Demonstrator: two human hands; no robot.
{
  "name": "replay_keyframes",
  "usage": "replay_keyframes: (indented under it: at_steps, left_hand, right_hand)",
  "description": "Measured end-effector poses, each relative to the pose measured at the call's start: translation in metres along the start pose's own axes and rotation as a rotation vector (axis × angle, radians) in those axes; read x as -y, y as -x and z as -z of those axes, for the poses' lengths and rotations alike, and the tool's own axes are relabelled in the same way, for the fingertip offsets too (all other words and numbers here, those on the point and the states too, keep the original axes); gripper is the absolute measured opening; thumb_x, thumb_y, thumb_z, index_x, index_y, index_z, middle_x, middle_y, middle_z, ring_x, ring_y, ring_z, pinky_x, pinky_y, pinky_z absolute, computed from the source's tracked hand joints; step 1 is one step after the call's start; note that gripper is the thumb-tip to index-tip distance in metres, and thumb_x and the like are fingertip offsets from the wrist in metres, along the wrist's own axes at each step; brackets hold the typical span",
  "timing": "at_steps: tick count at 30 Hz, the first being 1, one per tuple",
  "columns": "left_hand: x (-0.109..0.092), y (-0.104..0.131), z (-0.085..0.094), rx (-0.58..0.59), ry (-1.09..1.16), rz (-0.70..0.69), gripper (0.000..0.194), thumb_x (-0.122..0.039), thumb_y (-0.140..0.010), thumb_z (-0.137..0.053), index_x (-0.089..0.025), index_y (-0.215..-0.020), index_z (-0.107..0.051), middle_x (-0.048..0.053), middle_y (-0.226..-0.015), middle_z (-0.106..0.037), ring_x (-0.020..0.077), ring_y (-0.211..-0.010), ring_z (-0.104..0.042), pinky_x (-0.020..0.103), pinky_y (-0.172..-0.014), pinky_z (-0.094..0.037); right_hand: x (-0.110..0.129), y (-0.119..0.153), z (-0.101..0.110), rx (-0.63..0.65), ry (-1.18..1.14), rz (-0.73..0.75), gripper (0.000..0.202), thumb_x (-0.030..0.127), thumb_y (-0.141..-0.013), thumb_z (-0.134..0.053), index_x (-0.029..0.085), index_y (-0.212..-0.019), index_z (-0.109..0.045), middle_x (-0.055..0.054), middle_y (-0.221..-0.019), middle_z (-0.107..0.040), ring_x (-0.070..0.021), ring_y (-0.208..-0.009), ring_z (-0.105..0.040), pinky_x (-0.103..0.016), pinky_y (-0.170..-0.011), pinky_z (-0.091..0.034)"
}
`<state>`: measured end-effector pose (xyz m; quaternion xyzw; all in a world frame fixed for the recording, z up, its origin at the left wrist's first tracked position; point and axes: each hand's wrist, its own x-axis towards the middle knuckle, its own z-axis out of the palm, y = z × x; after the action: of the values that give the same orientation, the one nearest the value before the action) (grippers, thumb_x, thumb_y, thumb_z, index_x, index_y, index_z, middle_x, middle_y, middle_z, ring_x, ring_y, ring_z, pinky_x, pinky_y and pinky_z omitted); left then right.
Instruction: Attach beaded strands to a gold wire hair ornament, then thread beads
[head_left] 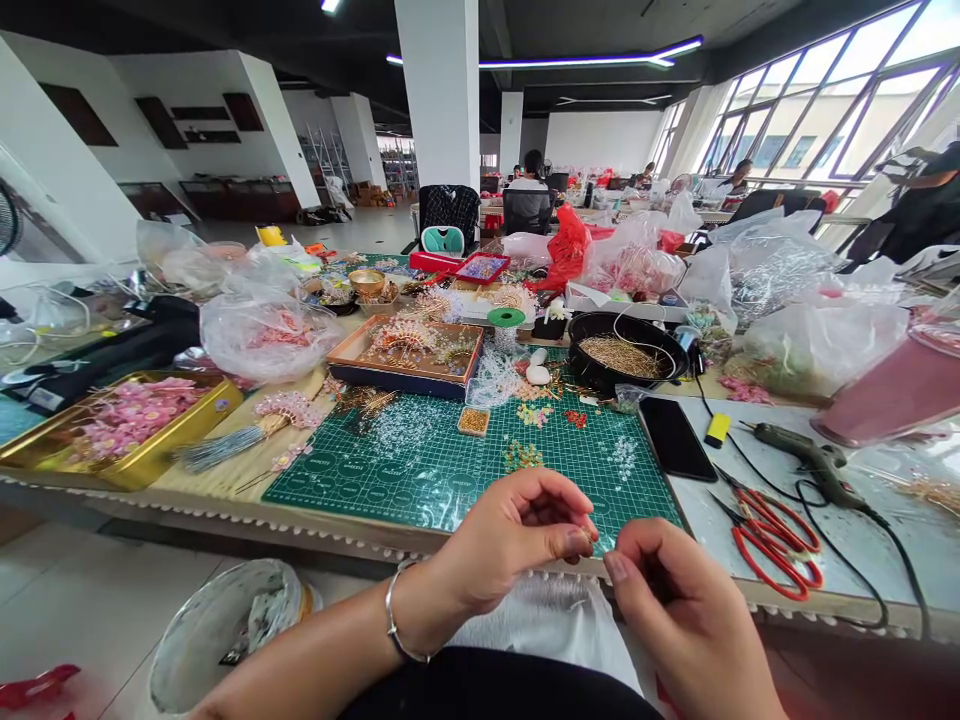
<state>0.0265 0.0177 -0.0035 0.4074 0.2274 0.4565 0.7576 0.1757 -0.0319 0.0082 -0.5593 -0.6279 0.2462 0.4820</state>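
Over the front edge of the green cutting mat [420,505], my left hand [510,545] is closed, thumb pressed to its fingers in a pinch. Whatever sits at those fingertips is too small to name. Just to its right, my right hand [679,600] is also closed, thumb against the curled index finger, and what it pinches cannot be made out. The fingertips of both hands are close together but apart. Nearest to them on the mat lie green and gold beads [523,456], clear beads [622,458] and red beads [576,419]. A small square box of gold beads [473,421] stands behind.
Red-handled scissors [776,540], a glue gun [810,460] and a black phone [677,438] lie at right. A black pan [628,352] and a shallow box [409,355] stand behind. A gold tray [214,415] holds pink flowers at left. A bin [176,640] stands below.
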Motion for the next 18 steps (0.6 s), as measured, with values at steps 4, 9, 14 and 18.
replay_keyframes:
  at_steps: [4,9,14,18]
  left_hand:
    - [0.002,0.0,0.0,0.004,-0.006,0.004,0.019,-0.014,-0.071,-0.078,-0.014,-0.085,-0.065,0.001,-0.076,-0.067,0.0071,-0.068,-0.063,0.017,-0.065,-0.05]
    - [0.003,0.0,-0.002,0.004,-0.005,0.014,0.02,-0.014,-0.07,-0.078,-0.014,-0.085,-0.065,0.001,-0.076,-0.067,0.0074,-0.068,-0.062,0.018,-0.065,-0.05]
    - [0.002,0.001,-0.003,0.018,-0.09,0.0,0.02,-0.017,-0.071,-0.078,-0.015,-0.085,-0.064,0.0,-0.077,-0.065,0.0071,-0.069,-0.06,0.018,-0.065,-0.048]
    - [-0.002,0.002,-0.003,0.051,-0.38,-0.011,0.012,-0.02,-0.074,-0.074,-0.016,-0.083,-0.067,-0.001,-0.073,-0.064,0.0069,-0.065,-0.057,0.017,-0.061,-0.044]
  right_hand:
    - [-0.005,-0.003,0.005,0.068,0.004,0.046,0.021,0.03,-0.084,-0.051,0.022,-0.064,-0.052,0.004,-0.054,-0.047,-0.0104,-0.048,-0.043,-0.022,-0.044,-0.033]
    - [-0.003,-0.001,0.005,0.021,-0.054,-0.014,0.023,0.032,-0.083,-0.052,0.022,-0.063,-0.05,0.004,-0.055,-0.046,-0.0107,-0.049,-0.041,-0.024,-0.046,-0.031]
    - [-0.002,0.002,0.004,0.02,-0.074,-0.05,0.022,0.032,-0.083,-0.052,0.022,-0.063,-0.051,0.004,-0.056,-0.046,-0.0107,-0.051,-0.039,-0.024,-0.048,-0.031]
    - [-0.012,0.001,0.007,0.093,-0.077,-0.072,0.026,0.038,-0.086,-0.052,0.022,-0.066,-0.054,0.003,-0.058,-0.048,-0.0114,-0.053,-0.041,-0.023,-0.048,-0.033]
